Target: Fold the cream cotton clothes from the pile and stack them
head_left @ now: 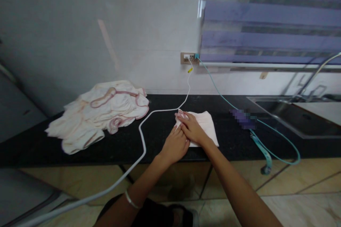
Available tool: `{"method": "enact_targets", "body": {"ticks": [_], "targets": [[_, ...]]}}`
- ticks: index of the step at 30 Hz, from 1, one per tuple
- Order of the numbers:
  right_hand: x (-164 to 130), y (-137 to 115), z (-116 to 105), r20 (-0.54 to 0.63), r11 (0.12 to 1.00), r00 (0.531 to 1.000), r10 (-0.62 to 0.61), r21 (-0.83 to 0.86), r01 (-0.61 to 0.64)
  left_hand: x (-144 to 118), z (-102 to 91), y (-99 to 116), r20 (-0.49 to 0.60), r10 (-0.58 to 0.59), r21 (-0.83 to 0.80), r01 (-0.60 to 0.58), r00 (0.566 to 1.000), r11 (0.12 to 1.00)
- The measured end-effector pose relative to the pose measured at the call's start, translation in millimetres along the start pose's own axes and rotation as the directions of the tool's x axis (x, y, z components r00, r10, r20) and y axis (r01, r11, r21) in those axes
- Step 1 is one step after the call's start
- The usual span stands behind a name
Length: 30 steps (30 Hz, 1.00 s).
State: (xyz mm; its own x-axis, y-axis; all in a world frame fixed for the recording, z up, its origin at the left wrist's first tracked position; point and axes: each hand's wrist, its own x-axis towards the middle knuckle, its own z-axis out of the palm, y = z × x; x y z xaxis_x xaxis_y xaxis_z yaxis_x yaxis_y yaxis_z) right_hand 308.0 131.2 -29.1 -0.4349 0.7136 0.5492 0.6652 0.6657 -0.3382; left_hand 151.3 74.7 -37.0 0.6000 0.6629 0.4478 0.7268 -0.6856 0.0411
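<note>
A pale pink folded cloth lies on the black countertop, its left edge bunched up beneath my fingers. My left hand is at that left edge, with bent fingers closed on the cloth. Partly over it lies my right hand, its fingers stretched out across the cloth's upper left corner and pressing down. The two hands touch, and the right one hides part of the left fingers. To the left rests a loose pile of white garments with pink trim.
A thick white cord runs from the wall socket across the counter, left of my hands. A teal cord leads to a blurred purple item on the right. The sink with its faucet stands far right.
</note>
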Motion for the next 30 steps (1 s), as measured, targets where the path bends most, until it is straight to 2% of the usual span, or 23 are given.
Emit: {"method": "enact_targets", "body": {"ticks": [5, 10, 13, 17, 20, 22, 25, 27, 30], "targets": [[-3, -8, -1, -0.019, 0.994, 0.997, 0.071, -0.084, -0.072, -3, -1.6, 0, 0.01, -0.033, -0.076, 0.034, 0.999, 0.997], [-5, -14, 0, 0.011, 0.943, 0.964, 0.266, -0.211, -0.258, -4, -3.5, 0, -0.006, -0.065, -0.135, 0.064, 0.998, 0.989], [-6, -15, 1, 0.012, 0.916, 0.94, 0.342, -0.228, -0.331, -5, -4.7, 1, -0.018, -0.067, -0.158, 0.063, 0.998, 0.985], [-5, -14, 1, 0.017, 0.908, 0.93, 0.368, -0.22, -0.356, -9, -10.4, 2, -0.127, -0.08, -0.175, 0.057, 0.989, 0.983], [-5, -13, 3, 0.016, 0.902, 0.931, 0.364, -0.258, -0.347, -13, -17.8, 5, -0.215, -0.168, -0.15, 0.137, 0.962, 0.979], [-4, -13, 5, 0.02, 0.897, 0.93, 0.367, -0.272, -0.349, -15, -22.1, 7, -0.195, -0.184, -0.111, 0.165, 0.963, 0.98], [-1, -7, 4, 0.033, 0.884, 0.917, 0.399, -0.279, -0.375, -16, -25.4, 11, -0.098, -0.1, -0.073, 0.093, 0.99, 0.993], [5, 0, -2, 0.063, 0.868, 0.898, 0.436, -0.292, -0.401, -15, -26.5, 14, -0.046, -0.048, -0.065, 0.045, 0.998, 0.997], [18, 15, -15, 0.076, 0.821, 0.859, 0.506, -0.348, -0.453, -15, -28.3, 17, -0.008, -0.033, -0.038, 0.032, 0.999, 0.999]]}}
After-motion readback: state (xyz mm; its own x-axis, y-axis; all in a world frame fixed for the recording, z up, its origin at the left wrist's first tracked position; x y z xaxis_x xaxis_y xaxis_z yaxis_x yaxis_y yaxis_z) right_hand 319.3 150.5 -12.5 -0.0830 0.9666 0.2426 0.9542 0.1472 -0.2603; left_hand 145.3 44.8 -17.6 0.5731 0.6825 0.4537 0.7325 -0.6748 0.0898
